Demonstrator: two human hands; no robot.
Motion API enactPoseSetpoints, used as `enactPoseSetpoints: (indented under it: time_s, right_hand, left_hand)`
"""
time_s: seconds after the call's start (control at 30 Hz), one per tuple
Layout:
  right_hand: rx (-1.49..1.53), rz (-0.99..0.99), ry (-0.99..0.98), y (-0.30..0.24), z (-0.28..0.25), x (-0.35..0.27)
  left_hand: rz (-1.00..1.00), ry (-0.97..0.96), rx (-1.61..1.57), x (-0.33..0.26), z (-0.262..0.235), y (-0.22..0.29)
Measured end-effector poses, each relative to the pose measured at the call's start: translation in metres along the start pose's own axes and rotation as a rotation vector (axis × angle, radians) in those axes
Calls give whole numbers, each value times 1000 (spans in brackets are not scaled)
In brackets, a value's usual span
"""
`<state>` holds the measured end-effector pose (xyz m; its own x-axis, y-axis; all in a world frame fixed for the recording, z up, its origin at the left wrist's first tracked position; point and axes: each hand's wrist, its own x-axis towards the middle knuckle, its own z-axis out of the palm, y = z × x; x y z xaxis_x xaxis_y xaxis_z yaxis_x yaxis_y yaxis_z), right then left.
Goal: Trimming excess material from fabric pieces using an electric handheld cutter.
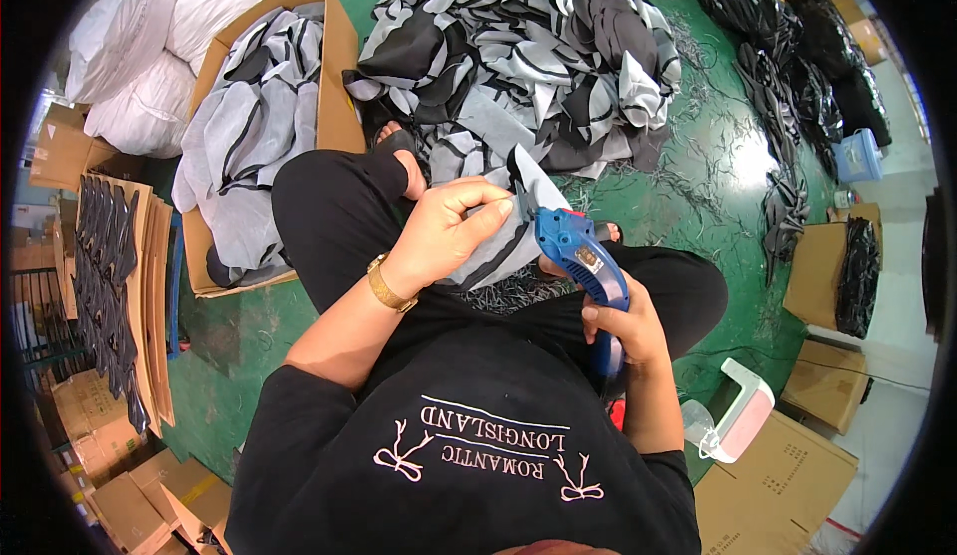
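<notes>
My right hand (623, 321) grips the handle of blue electric scissors (578, 251), whose dark blade tip (528, 184) points up and away from me. My left hand (449, 231), with a gold watch on its wrist, pinches a grey and black fabric piece (488, 256) right at the blade. The fabric hangs down over my lap between my knees. I sit on the floor in black trousers.
A large pile of grey, black and white fabric pieces (528, 51) lies ahead on the green floor (718, 156). A cardboard box (339, 56) at my left holds more grey pieces. White sacks (169, 36), flat cartons, black bags (797, 66) and a white-pink device (743, 420) surround me.
</notes>
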<state>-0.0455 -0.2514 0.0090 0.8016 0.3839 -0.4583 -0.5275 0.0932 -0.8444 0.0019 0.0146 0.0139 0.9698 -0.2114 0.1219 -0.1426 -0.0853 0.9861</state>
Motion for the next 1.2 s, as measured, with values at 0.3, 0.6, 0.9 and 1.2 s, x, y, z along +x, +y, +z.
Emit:
enactPoseSetpoints:
  time_s: [0.3,0.6,0.9,1.2]
  right_hand:
    - [70,-145,73,-17,14,19]
    - [44,-138,179,-6,4,14]
    - [-102,-37,118,-2,8,3]
    - [-309,18,130,-8,14,1]
  left_hand:
    - [-291,8,-289,-1,-8,-21]
    - [-342,96,-709,0,-15,-36]
    - [-502,103,-843,2,-10,-33]
    - [-561,136,-898,-2,-5,-35]
